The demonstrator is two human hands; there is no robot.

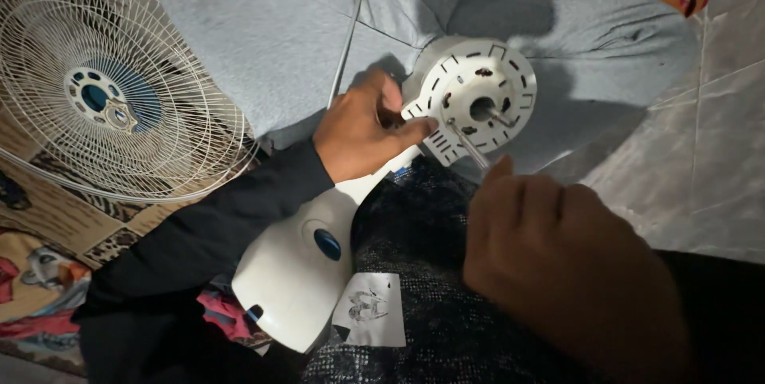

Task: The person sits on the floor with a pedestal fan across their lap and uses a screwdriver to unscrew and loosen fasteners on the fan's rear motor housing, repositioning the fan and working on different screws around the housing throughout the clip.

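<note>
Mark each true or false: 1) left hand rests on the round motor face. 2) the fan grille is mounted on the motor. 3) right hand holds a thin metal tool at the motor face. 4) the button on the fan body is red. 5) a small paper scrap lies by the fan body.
1. True: the left hand touches the edge of the round white motor face.
2. False: the wire fan grille lies detached at the far left.
3. True: the right hand has a thin metal tool tipped against the face.
4. False: the button on the white fan body is blue.
5. True: a paper scrap lies beside it.
</note>
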